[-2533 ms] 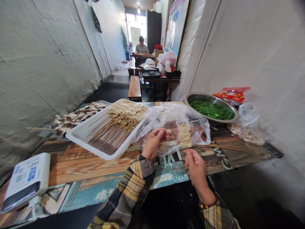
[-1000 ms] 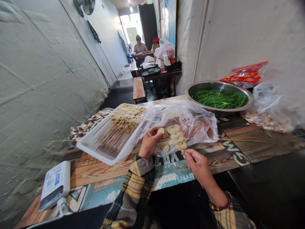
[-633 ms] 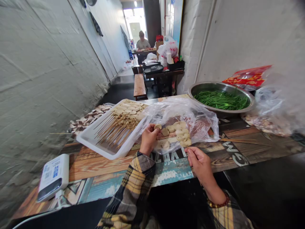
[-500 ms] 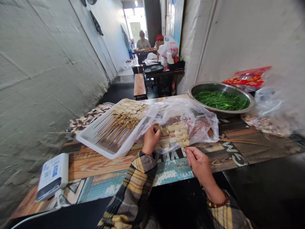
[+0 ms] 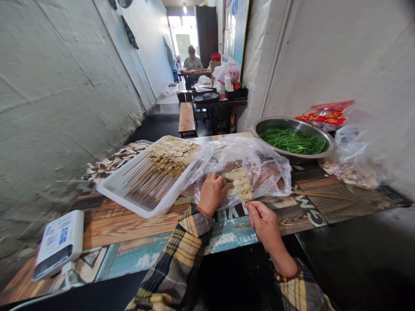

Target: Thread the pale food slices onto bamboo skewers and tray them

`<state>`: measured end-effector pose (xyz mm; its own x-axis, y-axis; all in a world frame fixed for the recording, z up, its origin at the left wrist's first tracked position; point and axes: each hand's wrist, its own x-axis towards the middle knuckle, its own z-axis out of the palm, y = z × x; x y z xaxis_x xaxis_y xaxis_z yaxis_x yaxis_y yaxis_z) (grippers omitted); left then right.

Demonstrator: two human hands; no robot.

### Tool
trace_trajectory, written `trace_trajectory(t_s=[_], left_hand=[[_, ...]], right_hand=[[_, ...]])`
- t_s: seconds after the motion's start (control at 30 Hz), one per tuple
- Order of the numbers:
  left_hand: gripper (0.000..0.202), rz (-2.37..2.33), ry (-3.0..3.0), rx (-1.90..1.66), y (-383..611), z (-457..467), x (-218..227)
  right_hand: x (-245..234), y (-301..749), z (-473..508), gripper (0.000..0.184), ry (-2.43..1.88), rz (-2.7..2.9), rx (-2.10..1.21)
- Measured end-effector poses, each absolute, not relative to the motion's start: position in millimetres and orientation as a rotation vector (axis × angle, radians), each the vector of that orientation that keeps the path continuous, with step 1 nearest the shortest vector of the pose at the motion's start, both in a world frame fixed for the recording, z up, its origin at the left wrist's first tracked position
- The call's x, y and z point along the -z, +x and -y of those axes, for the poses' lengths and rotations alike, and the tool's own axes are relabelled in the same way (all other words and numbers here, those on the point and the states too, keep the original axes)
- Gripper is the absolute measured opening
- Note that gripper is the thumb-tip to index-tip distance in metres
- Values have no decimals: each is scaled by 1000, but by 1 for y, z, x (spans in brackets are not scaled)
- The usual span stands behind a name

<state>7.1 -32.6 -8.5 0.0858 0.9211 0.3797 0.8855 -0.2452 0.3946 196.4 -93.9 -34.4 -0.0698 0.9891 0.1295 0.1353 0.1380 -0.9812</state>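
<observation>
My right hand (image 5: 264,222) is closed in a pinch on a thin bamboo skewer, mostly hidden by the fingers. Just beyond its fingertips lie overlapping pale round slices (image 5: 242,186), apparently threaded on that skewer. My left hand (image 5: 213,193) is curled palm down beside these slices, its fingertips at their left end; what it grips is hidden. Beneath the slices spreads a clear plastic bag (image 5: 272,172). To the left, a white plastic tray (image 5: 147,211) holds rows of filled skewers (image 5: 158,172), sticks pointing towards me.
Dark-edged slices (image 5: 113,160) lie left of the tray. A white box-shaped device (image 5: 60,242) with a cable sits front left. At right are a steel bowl (image 5: 329,151) of green stalks, loose skewers (image 5: 324,195) and plastic bags (image 5: 352,142). A person (image 5: 193,62) sits far back.
My left hand has turned more palm down, its fingers now curled over the slices. The right hand keeps its pinch. The whole view has shifted slightly.
</observation>
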Motion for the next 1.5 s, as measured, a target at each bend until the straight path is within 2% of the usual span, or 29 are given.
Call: trace_trajectory(t_s=[0.23, 0.33, 0.47, 0.63, 0.8, 1.03, 1.33, 1.5], left_hand=[[7, -1980, 2195, -831, 12, 26, 15], [13, -1998, 2174, -836, 13, 25, 15], [14, -1942, 2000, -1087, 10, 22, 15], [12, -1546, 1256, -1447, 1, 17, 12], [29, -1063, 699, -1512, -6, 18, 5], [34, -907, 591, -1524, -6, 22, -1], [23, -970, 614, -1607, -6, 22, 1], [31, -897, 593, -1572, -3, 23, -1]], right_hand=[[39, 197, 93, 32, -1163, 1424, -1074], [40, 197, 93, 32, -1151, 1441, -1057], [41, 197, 92, 34, -1155, 1449, -1043], [39, 198, 93, 35, -1149, 1463, -1083], [37, 199, 94, 34, -1132, 1533, -1149], [34, 199, 94, 34, -1153, 1664, -1131], [31, 198, 95, 30, -1167, 1743, -1072], [31, 198, 94, 32, -1171, 1740, -1085]])
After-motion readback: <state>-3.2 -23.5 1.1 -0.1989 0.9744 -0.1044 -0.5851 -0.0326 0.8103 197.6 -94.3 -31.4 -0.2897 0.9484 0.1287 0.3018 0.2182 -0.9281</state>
